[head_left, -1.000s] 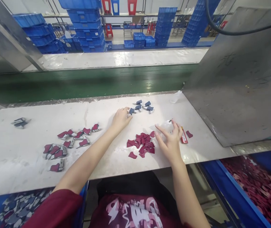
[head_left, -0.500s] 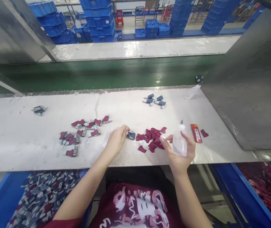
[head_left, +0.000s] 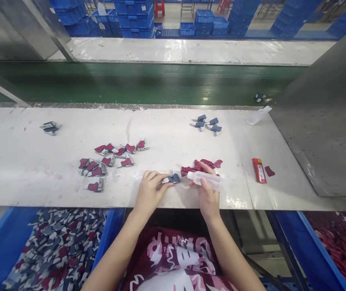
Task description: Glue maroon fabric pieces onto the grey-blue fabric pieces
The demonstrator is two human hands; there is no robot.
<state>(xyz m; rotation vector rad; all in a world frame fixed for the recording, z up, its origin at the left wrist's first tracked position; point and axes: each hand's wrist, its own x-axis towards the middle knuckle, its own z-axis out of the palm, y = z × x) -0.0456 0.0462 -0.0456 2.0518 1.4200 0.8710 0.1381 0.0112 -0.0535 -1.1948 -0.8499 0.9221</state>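
Between the thumb and fingers of my left hand (head_left: 151,191) is a small dark blue and grey plastic part (head_left: 174,178), held just above the white table. My right hand (head_left: 208,198) is wrapped round a translucent squeeze bottle (head_left: 209,180). The bottle is tilted nearly flat, its nozzle pointing left at the part. Behind the bottle lies a pile of maroon cut pieces (head_left: 201,165), partly hidden by it and my fingers. Left of my left hand sit several grey parts with maroon faces (head_left: 108,161).
Several blue-grey parts (head_left: 207,123) lie at the back of the table. A red packet (head_left: 259,170) and a second clear bottle (head_left: 258,115) are on the right. Blue bins of parts (head_left: 60,246) and maroon pieces (head_left: 339,246) stand below. A green belt (head_left: 148,84) runs behind.
My left hand has taken hold of the blue-grey part. My right hand has moved left and tipped the bottle from upright to nearly flat, nozzle toward that part. The view has shifted slightly.
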